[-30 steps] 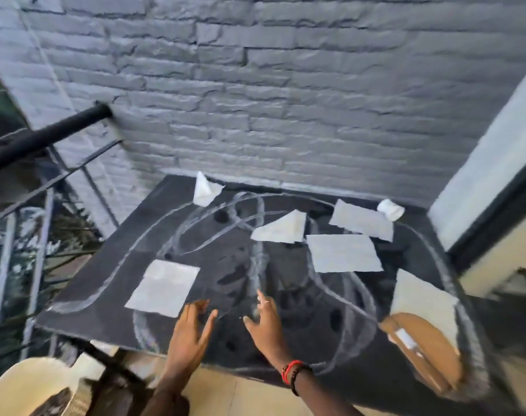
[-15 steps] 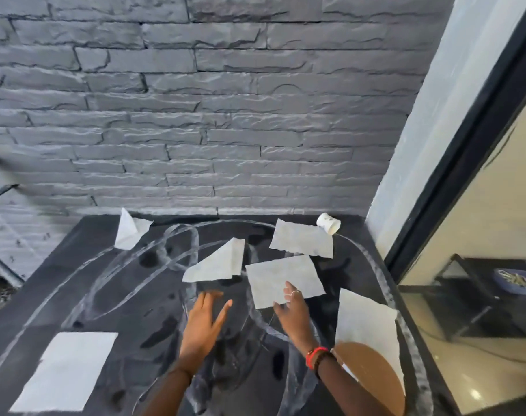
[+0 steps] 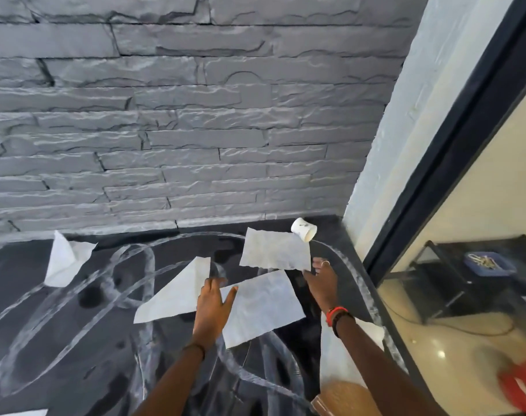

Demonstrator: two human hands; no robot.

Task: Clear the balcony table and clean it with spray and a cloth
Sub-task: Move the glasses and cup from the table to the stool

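Tabletop (image 3: 60,340), right hand (image 3: 323,283) nearer cup (image 3: 303,229)

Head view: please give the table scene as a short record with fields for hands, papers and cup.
table: dark top, white streaks
left hand: flat, fingers straight, where triangular sheet and middle sheet meet
right hand: open, at near corner of far sheet; contact unclear
cup: small, white, on its side, far right corner
folded sheet: stands tented, far left

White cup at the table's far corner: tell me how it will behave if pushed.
The cup lies on its side, so it will probably roll. It looks small and thin-walled, so it is likely light and easy to crush.
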